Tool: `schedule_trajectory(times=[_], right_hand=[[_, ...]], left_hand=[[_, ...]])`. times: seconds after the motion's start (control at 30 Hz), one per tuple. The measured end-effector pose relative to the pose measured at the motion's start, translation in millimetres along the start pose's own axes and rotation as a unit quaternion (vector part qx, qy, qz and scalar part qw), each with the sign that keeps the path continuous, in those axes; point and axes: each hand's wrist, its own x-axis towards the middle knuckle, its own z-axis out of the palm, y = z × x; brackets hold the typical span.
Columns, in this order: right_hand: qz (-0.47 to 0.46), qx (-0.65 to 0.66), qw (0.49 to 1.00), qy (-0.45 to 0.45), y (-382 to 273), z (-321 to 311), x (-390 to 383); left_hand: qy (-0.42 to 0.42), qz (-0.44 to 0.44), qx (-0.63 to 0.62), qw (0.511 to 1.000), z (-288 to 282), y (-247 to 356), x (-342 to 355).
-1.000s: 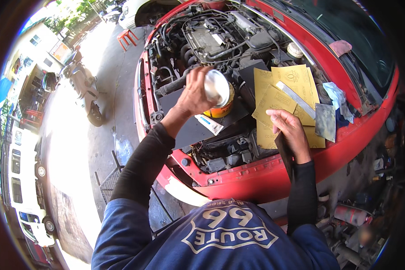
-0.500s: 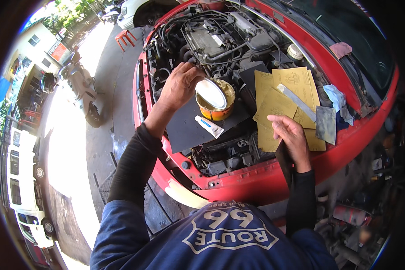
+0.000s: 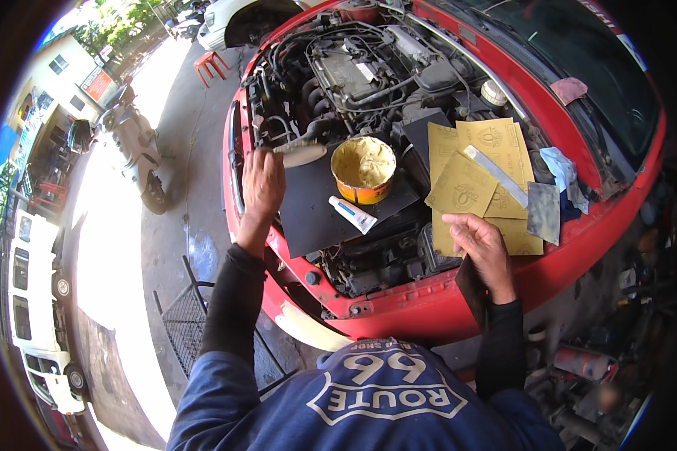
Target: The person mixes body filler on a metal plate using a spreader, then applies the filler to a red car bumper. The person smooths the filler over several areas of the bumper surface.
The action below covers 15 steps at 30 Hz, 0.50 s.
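Observation:
My left hand [image 3: 262,183] holds a round pale lid [image 3: 299,154] out over the left side of a black board [image 3: 331,203] laid across the engine bay. An open orange tin of yellowish putty [image 3: 362,170] stands on that board, with a small white tube [image 3: 353,214] lying in front of it. My right hand [image 3: 480,242] grips a dark flat blade [image 3: 474,289] that hangs down over the red front edge of the car [image 3: 429,312]. Just beyond that hand lie several yellow sandpaper sheets [image 3: 474,177].
A pale strip [image 3: 498,174] and a grey sheet [image 3: 543,212] rest on the sandpaper, with a rag [image 3: 560,165] beside them. The open engine [image 3: 353,71] fills the bay. A scooter [image 3: 132,143], a red stool [image 3: 208,66] and parked vehicles stand to the left.
My left hand lifted the lid off the tin and carried it to the left, which uncovers the putty. My right hand stayed by the sandpaper.

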Motion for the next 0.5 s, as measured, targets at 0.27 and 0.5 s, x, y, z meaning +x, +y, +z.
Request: schedule_trajectory(times=[0.27, 0.5], right_hand=[[0.040, 0.017, 0.999, 0.014, 2, -8, -14], [0.063, 0.083, 0.994, 0.027, -14, 4, -14]], left_hand=[[-0.030, 0.008, -0.066, 0.997, -10, 12, -90], [-0.001, -0.192, -0.174, 0.966, -27, 33, -124]])
